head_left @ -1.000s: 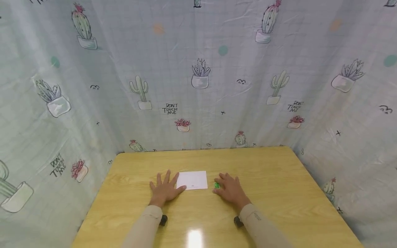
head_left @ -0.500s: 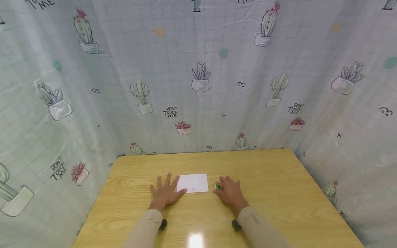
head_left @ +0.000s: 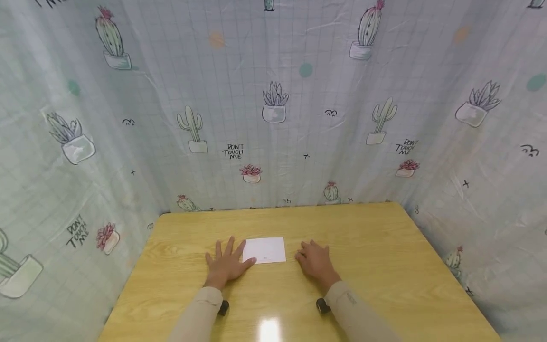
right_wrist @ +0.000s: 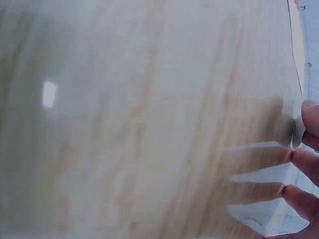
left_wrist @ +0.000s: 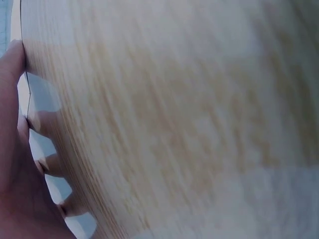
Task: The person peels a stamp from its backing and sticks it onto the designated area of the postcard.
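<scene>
Across the glossy yellow wood-grain table (head_left: 363, 247), seen from the head, a person's left hand (head_left: 225, 266) lies with fingers spread, thumb on the near left corner of a white rectangular paper card (head_left: 266, 249); right hand (head_left: 317, 261), bent-fingered, near the card's right edge. Left wrist: fingers spaced apart on the tabletop. Right wrist: thumb and finger pinching a small pale piece (right_wrist: 297, 133) at table level, shape mostly hidden.

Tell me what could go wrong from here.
The right grip has a small piece at its fingertips; it might slip. The head view hardly shows that piece, so its placement could be misjudged. The left grip overlaps a corner of the white card with its thumb, so shifting may drag the card.
</scene>
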`<act>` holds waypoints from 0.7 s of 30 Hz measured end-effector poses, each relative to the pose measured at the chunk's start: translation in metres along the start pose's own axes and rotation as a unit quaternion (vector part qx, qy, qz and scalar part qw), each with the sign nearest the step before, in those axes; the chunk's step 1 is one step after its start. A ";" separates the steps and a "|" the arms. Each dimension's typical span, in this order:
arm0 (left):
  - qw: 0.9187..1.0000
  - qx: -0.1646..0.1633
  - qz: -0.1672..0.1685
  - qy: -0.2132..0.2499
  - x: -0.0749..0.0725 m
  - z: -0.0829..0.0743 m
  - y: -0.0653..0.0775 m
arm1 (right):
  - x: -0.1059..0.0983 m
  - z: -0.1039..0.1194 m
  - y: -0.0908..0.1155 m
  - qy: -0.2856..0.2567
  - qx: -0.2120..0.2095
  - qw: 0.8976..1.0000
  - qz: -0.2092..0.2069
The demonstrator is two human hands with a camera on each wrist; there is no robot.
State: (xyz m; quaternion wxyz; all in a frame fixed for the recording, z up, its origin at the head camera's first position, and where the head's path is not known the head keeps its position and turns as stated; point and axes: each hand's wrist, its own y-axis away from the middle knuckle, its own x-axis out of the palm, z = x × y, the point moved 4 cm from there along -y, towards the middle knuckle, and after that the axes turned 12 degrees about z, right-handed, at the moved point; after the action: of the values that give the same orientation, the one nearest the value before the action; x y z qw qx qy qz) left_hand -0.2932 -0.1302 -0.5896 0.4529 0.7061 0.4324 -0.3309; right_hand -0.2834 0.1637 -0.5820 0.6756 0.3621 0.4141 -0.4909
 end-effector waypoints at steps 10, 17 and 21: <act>1.000 0.007 -0.004 -0.007 -0.005 -0.002 -0.002 | -0.009 -0.001 0.000 -0.037 -0.037 0.998 -0.031; 1.000 0.014 -0.010 -0.004 -0.006 0.000 -0.002 | -0.023 0.000 -0.002 -0.096 -0.070 0.993 -0.014; 1.000 0.011 0.004 0.002 -0.004 -0.002 0.002 | -0.033 -0.002 -0.002 -0.124 -0.047 0.991 0.001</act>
State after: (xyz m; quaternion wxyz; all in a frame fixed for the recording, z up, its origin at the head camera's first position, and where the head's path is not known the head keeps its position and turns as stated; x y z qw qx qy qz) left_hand -0.2933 -0.1300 -0.5848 0.4457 0.7131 0.4272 -0.3322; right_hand -0.2918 0.1765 -0.5529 0.7387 0.2667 0.3493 -0.5111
